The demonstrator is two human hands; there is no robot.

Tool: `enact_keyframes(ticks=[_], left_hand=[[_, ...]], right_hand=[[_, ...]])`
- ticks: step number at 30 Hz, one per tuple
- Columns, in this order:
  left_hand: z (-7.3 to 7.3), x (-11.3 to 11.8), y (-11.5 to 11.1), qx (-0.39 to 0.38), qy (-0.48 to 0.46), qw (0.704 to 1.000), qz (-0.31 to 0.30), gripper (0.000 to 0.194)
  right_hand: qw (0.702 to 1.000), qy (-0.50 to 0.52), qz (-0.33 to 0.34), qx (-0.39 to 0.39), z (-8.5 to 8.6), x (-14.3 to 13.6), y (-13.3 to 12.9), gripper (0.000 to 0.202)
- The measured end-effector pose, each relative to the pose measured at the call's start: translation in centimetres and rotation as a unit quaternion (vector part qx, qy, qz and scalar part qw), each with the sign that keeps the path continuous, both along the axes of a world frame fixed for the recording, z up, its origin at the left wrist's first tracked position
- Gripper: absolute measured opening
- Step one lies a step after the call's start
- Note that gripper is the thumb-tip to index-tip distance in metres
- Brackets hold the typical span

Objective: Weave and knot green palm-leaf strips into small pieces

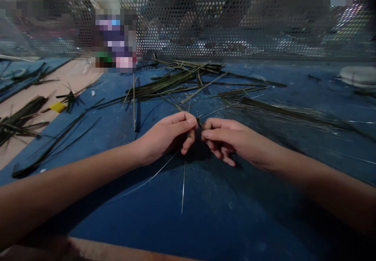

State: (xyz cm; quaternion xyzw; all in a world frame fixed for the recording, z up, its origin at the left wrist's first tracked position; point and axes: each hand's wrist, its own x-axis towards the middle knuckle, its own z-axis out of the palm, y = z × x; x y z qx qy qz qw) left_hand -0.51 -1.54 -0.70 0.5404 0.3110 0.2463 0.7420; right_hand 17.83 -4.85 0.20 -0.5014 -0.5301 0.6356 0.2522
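My left hand (173,130) is closed in a pinch on a small dark green strip (198,121), whose tip shows just past the thumb. Close by on the right, my right hand (232,137) has thumb and forefinger pressed together, its other fingers curled loosely below. Whatever lies in that pinch is hidden. A thin pale wire (183,186) extends toward me from beneath the left hand, and a second, curved wire (154,175) trails off to the left. Behind the hands lies a loose pile of dark green strips (173,79).
Thin wires (273,114) and a long dark strip (293,112) spread over the blue tabletop (141,218) at right. On the left are more strips (23,114) and a yellow piece (57,107). A perforated metal screen (235,30) closes off the back. A white roll (358,76) sits far right.
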Motion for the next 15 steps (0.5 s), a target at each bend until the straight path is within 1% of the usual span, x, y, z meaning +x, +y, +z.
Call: enact_keyframes(ticks=[2, 5, 7, 8, 10, 14, 15], left_hand=[[-0.1, -0.1, 0.1, 0.029, 0.024, 0.999, -0.015, 0.022], [-0.1, -0.2, -0.1, 0.055, 0.035, 0.998, -0.020, 0.022], [-0.1, -0.2, -0.2, 0.055, 0.037, 0.998, -0.015, 0.022], [-0.1, -0.2, -0.3, 0.055, 0.039, 0.998, -0.013, 0.022], [0.0, -0.1, -0.4, 0.060, 0.047, 0.997, -0.012, 0.021], [0.2, 0.1, -0.8, 0.080, 0.068, 0.994, -0.007, 0.022], [0.2, 0.2, -0.9, 0.084, 0.074, 0.994, -0.003, 0.024]], right_hand=[[0.997, -0.001, -0.028, 0.079, -0.3, -0.1, -0.1, 0.010], [0.975, -0.045, -0.048, 0.213, -0.7, 0.0, -0.2, 0.010], [0.956, -0.093, -0.045, 0.274, -0.9, -0.1, -0.4, 0.009], [0.950, -0.109, -0.044, 0.289, -0.9, -0.2, -0.5, 0.009], [0.949, -0.111, -0.047, 0.290, -0.8, -0.4, -0.7, 0.007], [0.978, -0.046, -0.067, 0.192, -1.0, -0.9, -0.7, 0.001], [0.982, -0.030, -0.073, 0.170, -1.1, -1.0, -0.6, 0.004]])
